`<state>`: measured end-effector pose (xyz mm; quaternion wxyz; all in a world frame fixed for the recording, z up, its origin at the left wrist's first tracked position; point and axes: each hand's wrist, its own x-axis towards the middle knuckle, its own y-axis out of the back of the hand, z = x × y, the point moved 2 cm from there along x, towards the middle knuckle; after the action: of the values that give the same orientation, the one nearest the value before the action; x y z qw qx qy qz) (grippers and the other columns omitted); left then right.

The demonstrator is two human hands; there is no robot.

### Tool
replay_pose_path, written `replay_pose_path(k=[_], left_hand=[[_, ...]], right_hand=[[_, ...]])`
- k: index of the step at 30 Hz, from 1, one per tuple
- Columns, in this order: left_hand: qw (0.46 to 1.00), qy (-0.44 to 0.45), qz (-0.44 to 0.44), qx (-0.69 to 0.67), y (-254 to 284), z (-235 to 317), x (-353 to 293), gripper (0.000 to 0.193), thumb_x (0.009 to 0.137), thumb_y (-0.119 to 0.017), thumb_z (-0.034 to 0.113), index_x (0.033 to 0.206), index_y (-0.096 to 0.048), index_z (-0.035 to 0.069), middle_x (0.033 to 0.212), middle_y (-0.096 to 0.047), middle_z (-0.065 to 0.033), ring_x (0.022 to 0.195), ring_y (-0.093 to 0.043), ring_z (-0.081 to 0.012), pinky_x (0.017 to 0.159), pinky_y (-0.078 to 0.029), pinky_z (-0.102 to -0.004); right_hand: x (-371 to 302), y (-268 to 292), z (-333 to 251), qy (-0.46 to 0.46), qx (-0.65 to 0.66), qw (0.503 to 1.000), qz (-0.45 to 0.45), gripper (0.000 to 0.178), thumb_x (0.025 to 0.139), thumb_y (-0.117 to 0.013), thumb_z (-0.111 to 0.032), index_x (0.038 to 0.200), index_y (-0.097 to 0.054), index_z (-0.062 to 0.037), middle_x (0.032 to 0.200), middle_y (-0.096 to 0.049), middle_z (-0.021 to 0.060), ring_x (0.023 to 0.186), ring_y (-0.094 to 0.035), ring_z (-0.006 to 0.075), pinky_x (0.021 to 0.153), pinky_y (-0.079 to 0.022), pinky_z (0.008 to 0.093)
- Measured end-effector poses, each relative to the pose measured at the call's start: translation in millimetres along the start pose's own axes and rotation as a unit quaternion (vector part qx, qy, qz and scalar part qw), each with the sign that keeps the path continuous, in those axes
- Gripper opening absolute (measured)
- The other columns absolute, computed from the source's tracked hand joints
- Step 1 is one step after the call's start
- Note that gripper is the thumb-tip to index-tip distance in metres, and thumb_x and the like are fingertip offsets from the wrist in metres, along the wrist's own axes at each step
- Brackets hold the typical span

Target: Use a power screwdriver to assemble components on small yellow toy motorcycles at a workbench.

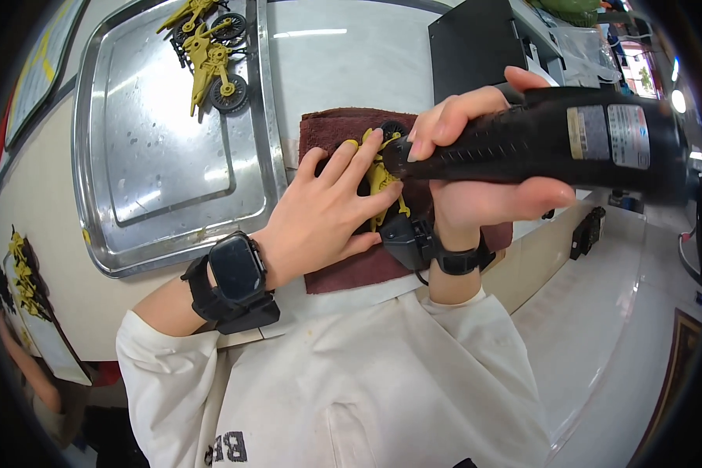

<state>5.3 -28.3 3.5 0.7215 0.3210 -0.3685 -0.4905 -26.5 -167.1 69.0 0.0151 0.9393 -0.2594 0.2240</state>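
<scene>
A yellow toy motorcycle (380, 179) with black wheels lies on a folded maroon cloth (327, 273) in front of me. My left hand (316, 207) presses it down, fingers spread over its body and covering much of it. In my right hand (468, 204) is a thick black electric screwdriver (515, 140), held nearly level. Its narrow end points left and reaches the motorcycle beside my left fingertips. My right fingers and thumb wrap the tool's body. The bit and its exact contact point are hidden.
A metal tray (97, 156) at the left holds more yellow toy motorcycles (207, 66) at its far right corner. A black box (476, 54) stands at the far right. Beyond the left table edge show another person's arm (35, 363) and a board with yellow pieces (27, 281).
</scene>
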Motion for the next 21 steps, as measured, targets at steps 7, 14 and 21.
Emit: replay_pose_path(k=[7,14,21], left_hand=[[1.0,-0.009,-0.013,0.012,4.3,-1.4,3.4,0.056,0.065,-0.075,0.033,0.117,-0.055,0.021,0.139,-0.034,-0.0187,0.115,-0.041,-0.0302,0.088,-0.036,-0.0415],[0.999,-0.02,-0.033,0.015,5.6,-1.4,1.7,0.056,0.066,-0.073,0.03,0.118,-0.055,0.021,0.134,-0.039,-0.0178,0.114,-0.041,-0.0309,0.087,-0.036,-0.042],[1.0,-0.013,-0.023,0.007,7.1,6.9,4.1,0.057,0.07,-0.072,0.037,0.122,-0.054,0.023,0.146,-0.021,-0.0242,0.116,-0.04,-0.0326,0.089,-0.033,-0.0424]], right_hand=[[3.5,-8.9,9.0,-0.036,-0.025,0.999,0.023,0.093,0.066,-0.037,-0.086,0.116,-0.039,-0.0071,0.067,-0.055,0.01,0.045,-0.052,0.0192,0.045,-0.047,0.0314],[-1.8,-20.7,5.4,-0.066,-0.044,0.997,0.006,0.097,0.059,-0.048,-0.085,0.114,-0.039,-0.0054,0.065,-0.054,0.0111,0.049,-0.054,0.0189,0.046,-0.046,0.0282],[9.4,53.1,-66.6,0.193,0.033,0.97,0.144,0.093,0.075,-0.031,-0.083,0.12,-0.038,-0.0014,0.062,-0.052,0.0097,0.043,-0.049,0.0201,0.044,-0.044,0.0352]])
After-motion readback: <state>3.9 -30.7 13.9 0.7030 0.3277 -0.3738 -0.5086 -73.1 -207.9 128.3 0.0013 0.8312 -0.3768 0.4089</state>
